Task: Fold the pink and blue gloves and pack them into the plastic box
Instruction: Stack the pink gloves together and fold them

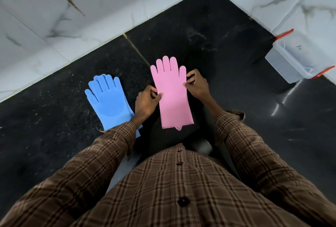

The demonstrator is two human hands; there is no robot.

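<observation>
A pink glove [172,95] lies flat and unfolded on the black counter [209,45], fingers pointing away from me. My left hand [146,102] pinches its left edge and my right hand [197,85] pinches its right edge near the palm. A blue glove [109,103] lies flat to the left, apparently a stacked pair, its cuff partly hidden under my left sleeve. The clear plastic box [298,57] with red clips stands open at the far right against the wall.
White marble-look tiled walls [72,17] border the counter at the back and right, meeting in a corner. My brown checked shirt fills the lower view. A grey rounded object [203,146] shows just below the pink glove's cuff.
</observation>
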